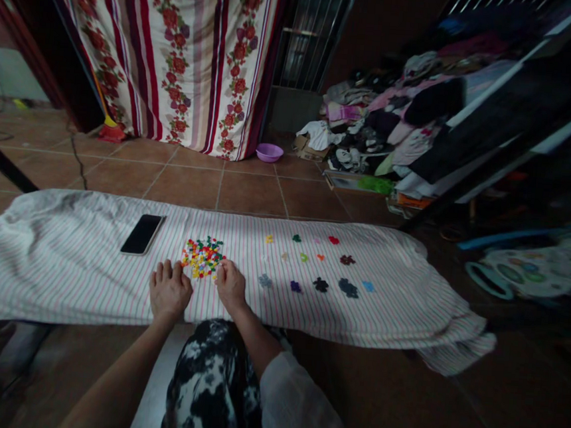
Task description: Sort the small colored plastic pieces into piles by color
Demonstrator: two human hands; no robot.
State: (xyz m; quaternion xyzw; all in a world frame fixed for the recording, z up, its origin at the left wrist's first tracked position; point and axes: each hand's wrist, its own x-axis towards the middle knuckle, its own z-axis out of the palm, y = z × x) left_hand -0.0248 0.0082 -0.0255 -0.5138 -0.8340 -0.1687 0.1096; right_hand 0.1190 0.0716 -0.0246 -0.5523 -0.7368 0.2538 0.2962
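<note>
A heap of small multicoloured beads or pieces [202,255] lies on the striped cloth. My left hand [171,290] rests palm down at the heap's lower left, fingers stretched out on the cloth, nothing visibly held. At the heap's right edge is my right hand [232,285], its fingers curled together; whatever they pinch, if anything, is hidden. To the right lie several small single-colour clusters, among them a grey cluster [265,280], a purple cluster [295,286], a black cluster [320,284], a dark slate cluster [348,287] and a red cluster [334,240].
A phone [142,234] lies left of the heap on the striped cloth [86,256], which covers a long low table. Beyond it are a floral curtain [194,53], a purple basin [269,153], a red dustpan [111,133] and a pile of clothes [373,122].
</note>
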